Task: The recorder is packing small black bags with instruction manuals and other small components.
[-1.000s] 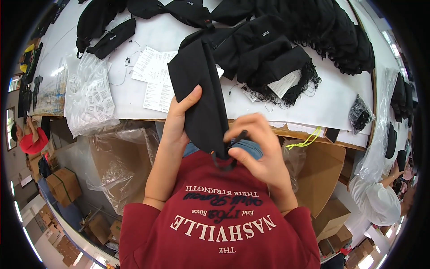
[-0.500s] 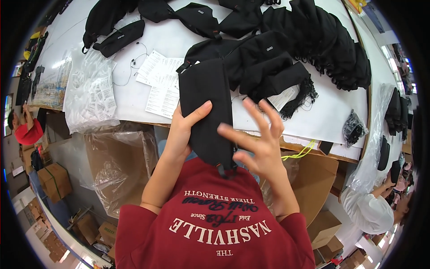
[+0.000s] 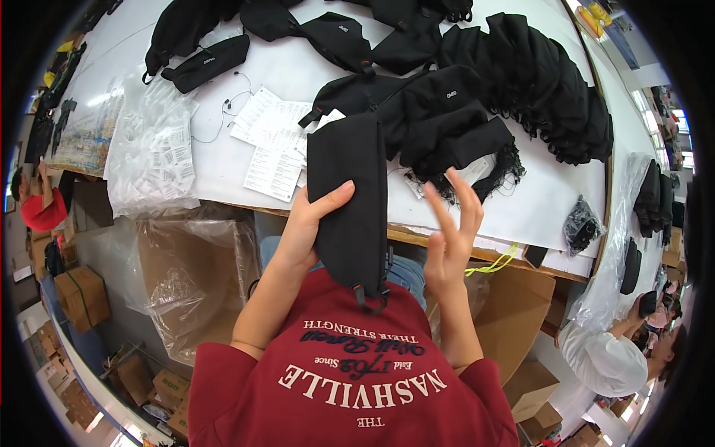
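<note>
My left hand (image 3: 304, 229) grips a long flat black fabric pouch (image 3: 347, 216) by its left side, thumb across the front and the other fingers hidden behind. The pouch stands nearly upright before my shirt, its small loop at the lower end. Off its right side, touching nothing, my right hand (image 3: 451, 246) is raised with fingers apart and slightly blurred. Just beyond that hand lies a tangled bundle of black cords (image 3: 506, 167) with a white slip under it. Black bags (image 3: 454, 97) are spread behind the pouch.
Printed white sheets (image 3: 272, 170) and a clear bag of small labels (image 3: 153, 160) lie on the white table, left. Black bags (image 3: 551, 82) are stacked in a row at right, near a small plastic packet (image 3: 582, 227). Plastic-lined cartons (image 3: 190, 276) stand below the edge. Two people work farther off.
My right hand has drawn back from the front of the pouch to the right. The left hand keeps its hold, and the pouch appears slightly turned.
</note>
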`<state>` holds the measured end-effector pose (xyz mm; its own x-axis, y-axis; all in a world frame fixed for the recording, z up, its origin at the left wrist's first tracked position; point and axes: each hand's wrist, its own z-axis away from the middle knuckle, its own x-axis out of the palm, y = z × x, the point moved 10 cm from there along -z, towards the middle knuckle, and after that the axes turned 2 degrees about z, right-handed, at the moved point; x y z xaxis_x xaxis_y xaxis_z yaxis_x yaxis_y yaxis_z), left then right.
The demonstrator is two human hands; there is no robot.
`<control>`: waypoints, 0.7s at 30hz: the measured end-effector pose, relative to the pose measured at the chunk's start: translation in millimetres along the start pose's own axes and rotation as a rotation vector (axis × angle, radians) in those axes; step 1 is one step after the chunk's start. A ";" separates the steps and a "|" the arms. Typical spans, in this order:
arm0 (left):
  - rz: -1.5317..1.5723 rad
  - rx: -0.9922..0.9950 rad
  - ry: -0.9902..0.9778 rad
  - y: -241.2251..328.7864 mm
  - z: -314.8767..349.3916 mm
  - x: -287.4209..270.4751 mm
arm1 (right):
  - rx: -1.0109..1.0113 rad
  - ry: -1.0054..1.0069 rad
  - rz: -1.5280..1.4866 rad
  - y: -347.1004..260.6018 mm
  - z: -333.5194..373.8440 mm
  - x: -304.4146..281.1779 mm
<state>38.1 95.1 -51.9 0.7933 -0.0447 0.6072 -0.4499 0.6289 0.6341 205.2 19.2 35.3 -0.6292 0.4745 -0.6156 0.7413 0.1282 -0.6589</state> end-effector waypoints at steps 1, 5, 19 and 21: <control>0.001 -0.003 -0.003 -0.1 -0.5 1.0 | -0.133 -0.071 0.032 -15.3 4.0 3.1; -0.015 0.003 -0.004 0.5 1.4 3.7 | -0.116 -0.183 0.151 -19.2 3.2 21.7; 0.250 -0.088 -0.057 -8.8 2.0 4.7 | -0.237 -0.338 0.241 -53.8 16.5 36.8; 0.381 -0.143 -0.307 -10.5 12.2 22.8 | -0.180 -0.244 0.057 -47.1 2.6 19.6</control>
<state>56.0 78.0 -38.9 0.4168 -0.0038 0.9090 -0.6064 0.7438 0.2812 157.4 20.2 53.1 -0.6065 0.2655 -0.7494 0.7930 0.2695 -0.5464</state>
